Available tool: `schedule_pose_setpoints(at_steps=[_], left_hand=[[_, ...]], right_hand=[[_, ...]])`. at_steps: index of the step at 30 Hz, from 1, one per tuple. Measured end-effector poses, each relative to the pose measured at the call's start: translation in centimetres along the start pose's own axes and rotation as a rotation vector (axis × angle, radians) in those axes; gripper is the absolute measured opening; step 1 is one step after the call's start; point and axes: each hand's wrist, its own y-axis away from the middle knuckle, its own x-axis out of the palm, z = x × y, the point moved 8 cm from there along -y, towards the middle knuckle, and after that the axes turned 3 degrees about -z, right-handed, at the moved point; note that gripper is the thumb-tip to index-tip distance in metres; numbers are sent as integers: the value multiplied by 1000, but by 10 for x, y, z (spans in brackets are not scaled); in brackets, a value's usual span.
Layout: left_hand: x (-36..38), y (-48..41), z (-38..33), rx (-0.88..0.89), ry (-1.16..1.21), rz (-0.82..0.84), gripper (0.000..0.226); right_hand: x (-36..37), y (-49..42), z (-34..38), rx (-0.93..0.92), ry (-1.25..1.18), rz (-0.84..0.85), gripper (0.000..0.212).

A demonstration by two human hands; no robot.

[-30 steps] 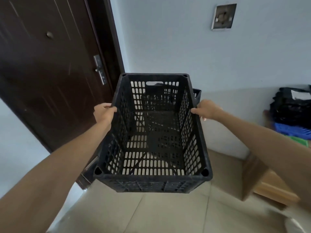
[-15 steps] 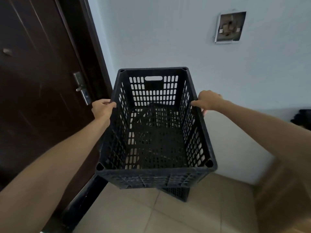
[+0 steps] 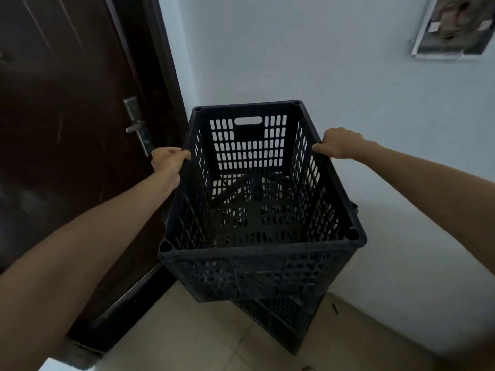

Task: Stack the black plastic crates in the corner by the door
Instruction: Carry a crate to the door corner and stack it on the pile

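I hold an empty black slotted plastic crate (image 3: pixel 257 271) in front of me, close to the pale wall beside the door. My left hand (image 3: pixel 167 160) grips its left rim and my right hand (image 3: pixel 338 143) grips its right rim. Below it a second black crate (image 3: pixel 278 317) stands on the tiled floor in the corner, turned at an angle to the held one and mostly hidden by it. I cannot tell whether the held crate touches the lower one.
A dark brown door (image 3: pixel 67 156) with a metal lever handle (image 3: pixel 136 127) fills the left side, its frame (image 3: pixel 163 62) just left of the crates. A wall panel (image 3: pixel 455 25) hangs at the upper right. Beige tiled floor (image 3: pixel 187 330) lies below.
The crate has moved closer to the wall corner and lower, over the crate on the floor. The view has swung left, so the items at the right have left the frame.
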Motion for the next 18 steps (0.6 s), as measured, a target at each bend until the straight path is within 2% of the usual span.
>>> schedule_pose_setpoints(at_steps=[8,16,18], left_hand=[[44,-24,-10,-94,-36,-130,27],[82,-42,-19,-26,-212,-66,21],[89,-48,-19,-16,-259,-63,20]], right_hand=[[4,-116,-17,-154,-1,69,49],[12,-190,-22,-228,128,140,43],[19,-203,-21,-243,171,169,48]])
